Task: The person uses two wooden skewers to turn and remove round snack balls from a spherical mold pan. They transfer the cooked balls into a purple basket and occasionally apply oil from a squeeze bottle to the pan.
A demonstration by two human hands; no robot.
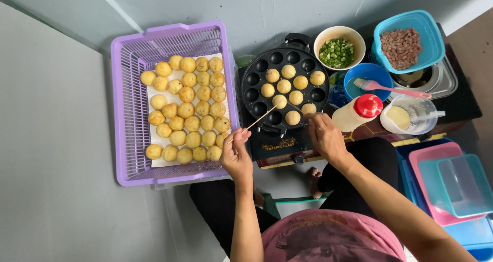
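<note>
I see a white bowl (339, 37) of chopped greens behind the stove, and beside it a blue tub (409, 40) of diced meat. A pink brush (391, 89) rests in a blue bowl (367, 81). A red-capped bottle (358, 112) stands just beside a jug (409, 115) of batter. Trays (448, 188), pink and blue, sit stacked at right.

Bright, even daylight with soft shadows, sharp focus throughout, and slight wide-angle bending at the edges
</note>
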